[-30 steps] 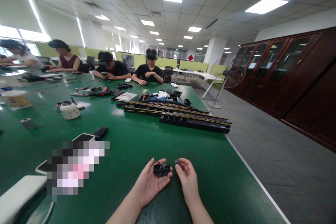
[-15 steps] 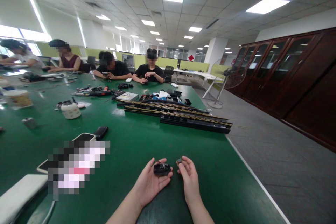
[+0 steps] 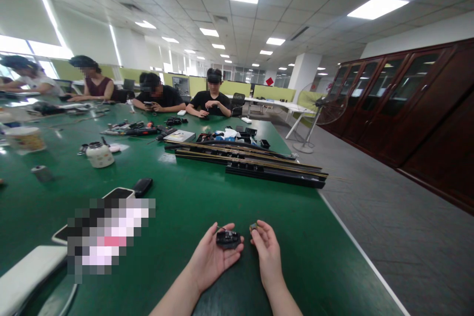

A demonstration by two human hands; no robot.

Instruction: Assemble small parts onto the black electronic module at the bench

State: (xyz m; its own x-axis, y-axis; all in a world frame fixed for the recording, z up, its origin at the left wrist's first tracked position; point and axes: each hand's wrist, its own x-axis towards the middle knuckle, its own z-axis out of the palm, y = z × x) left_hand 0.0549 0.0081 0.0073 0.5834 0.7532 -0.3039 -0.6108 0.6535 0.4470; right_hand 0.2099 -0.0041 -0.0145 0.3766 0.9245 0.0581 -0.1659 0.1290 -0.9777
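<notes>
Above the green table [image 3: 177, 217], my left hand [image 3: 217, 259] is turned palm up and cradles a small black plastic housing [image 3: 228, 240], its thumb and fingers curled about the edges. Some inner parts show on the housing's upper side, too small to name. To its right, my right hand [image 3: 267, 252] pinches a small part with a greenish and yellowish face [image 3: 254, 227] between thumb and fingertips. That part is held apart from the housing by a narrow gap.
Long black strips with thin brass-coloured rods [image 3: 255, 160] lie across the table ahead. To the left are a phone [image 3: 118, 193], a black case [image 3: 143, 187], a white jar [image 3: 99, 155] and a metal cylinder [image 3: 41, 173]. Several people sit at the far side. The table's right edge [image 3: 365, 249] is nearby.
The small part in my right hand has turned slightly and shows more of its greenish-yellow face. The black housing has tilted a little in my left hand. Both hands stay nearly in place.
</notes>
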